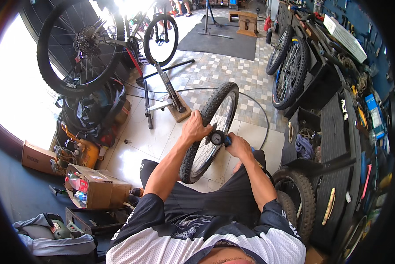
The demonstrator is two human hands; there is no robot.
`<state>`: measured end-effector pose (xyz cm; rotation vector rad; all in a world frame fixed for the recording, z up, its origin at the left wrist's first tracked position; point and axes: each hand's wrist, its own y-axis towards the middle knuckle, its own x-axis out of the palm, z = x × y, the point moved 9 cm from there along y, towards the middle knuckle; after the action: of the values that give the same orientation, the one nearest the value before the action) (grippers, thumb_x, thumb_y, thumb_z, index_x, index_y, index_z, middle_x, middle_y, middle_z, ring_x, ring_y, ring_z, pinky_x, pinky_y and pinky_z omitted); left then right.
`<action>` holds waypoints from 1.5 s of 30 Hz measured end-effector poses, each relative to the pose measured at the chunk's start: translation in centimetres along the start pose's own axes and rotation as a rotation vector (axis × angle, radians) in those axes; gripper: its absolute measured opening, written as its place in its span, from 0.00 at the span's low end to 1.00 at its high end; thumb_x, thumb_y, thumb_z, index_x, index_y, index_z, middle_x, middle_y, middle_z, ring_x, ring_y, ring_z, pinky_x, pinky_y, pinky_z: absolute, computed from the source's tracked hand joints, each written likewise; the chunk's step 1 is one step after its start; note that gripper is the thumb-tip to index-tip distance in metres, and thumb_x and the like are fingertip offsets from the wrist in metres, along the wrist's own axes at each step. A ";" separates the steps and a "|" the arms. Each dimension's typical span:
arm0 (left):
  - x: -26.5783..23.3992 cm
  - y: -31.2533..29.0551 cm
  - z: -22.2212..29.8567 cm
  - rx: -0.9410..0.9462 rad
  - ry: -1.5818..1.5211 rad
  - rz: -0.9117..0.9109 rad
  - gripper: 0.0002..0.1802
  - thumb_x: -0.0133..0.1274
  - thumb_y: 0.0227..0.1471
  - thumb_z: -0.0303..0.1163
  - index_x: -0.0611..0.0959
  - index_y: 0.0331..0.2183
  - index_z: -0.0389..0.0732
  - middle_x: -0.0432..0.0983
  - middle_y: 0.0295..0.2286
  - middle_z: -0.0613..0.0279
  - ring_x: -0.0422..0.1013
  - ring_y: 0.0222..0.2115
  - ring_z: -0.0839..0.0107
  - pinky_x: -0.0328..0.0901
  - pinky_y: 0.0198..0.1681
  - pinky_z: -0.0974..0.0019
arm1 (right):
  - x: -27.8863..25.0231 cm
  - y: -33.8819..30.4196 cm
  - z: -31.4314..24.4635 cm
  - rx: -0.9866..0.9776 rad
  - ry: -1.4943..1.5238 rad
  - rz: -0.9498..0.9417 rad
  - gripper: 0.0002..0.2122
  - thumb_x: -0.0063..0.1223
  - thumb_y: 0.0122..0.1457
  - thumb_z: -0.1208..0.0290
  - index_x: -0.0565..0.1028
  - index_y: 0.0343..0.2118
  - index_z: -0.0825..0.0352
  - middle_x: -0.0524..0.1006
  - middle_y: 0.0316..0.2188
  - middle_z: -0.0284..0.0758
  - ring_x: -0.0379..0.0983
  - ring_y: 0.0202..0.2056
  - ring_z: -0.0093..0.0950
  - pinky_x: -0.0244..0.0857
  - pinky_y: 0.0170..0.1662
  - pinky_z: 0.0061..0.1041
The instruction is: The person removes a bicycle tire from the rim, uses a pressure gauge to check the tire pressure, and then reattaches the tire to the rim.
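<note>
A bicycle wheel (232,97) with a black knobby tire stands upright between my knees, its spokes facing right. My left hand (195,127) is closed round the tire on its left side, with the fingertips reaching toward the rim. In my right hand (240,146) is a tire inflator with a round dial gauge (216,137) and a bit of blue on its body. The gauge sits beside the spokes, close to my left fingertips. Whether the inflator is fixed on the valve I cannot tell.
A bicycle hangs on a repair stand (148,101) at the far left; a dark hose (267,119) curves over the tiles. At left are an orange compressor (85,152) and a cardboard box (107,187) of bottles. More wheels (291,72) lean against the black tool bench (333,132) at right.
</note>
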<state>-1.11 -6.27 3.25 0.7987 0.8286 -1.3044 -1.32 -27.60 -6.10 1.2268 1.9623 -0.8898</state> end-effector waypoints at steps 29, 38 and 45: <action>0.0 0.4 -0.4 0.020 0.011 0.016 0.40 0.62 0.50 0.52 0.69 0.49 0.26 0.73 0.48 0.33 0.76 0.49 0.40 0.72 0.51 0.47 | 0.2 0.4 -0.3 -0.005 -0.007 0.026 0.23 0.65 0.53 0.66 0.76 0.54 0.57 0.84 0.42 0.47 0.81 0.47 0.50 0.73 0.50 0.47; 0.1 1.1 -0.2 0.054 0.028 0.013 0.42 0.62 0.49 0.54 0.70 0.49 0.25 0.76 0.46 0.32 0.77 0.47 0.40 0.73 0.49 0.47 | 0.2 0.4 0.6 -0.024 -0.002 0.077 0.24 0.66 0.51 0.65 0.76 0.54 0.57 0.84 0.42 0.48 0.80 0.47 0.51 0.73 0.50 0.48; 2.3 2.4 -5.5 -0.006 -0.586 -0.093 0.30 0.48 0.66 0.54 0.77 0.44 0.30 0.79 0.39 0.41 0.74 0.44 0.56 0.66 0.50 0.57 | 1.2 0.1 0.0 -0.018 0.067 0.018 0.24 0.65 0.52 0.68 0.76 0.54 0.60 0.83 0.44 0.49 0.79 0.48 0.52 0.72 0.51 0.47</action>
<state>1.14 -2.37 -1.40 0.3380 0.4013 -1.5119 -1.59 -27.01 -7.11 1.2771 2.0041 -0.8307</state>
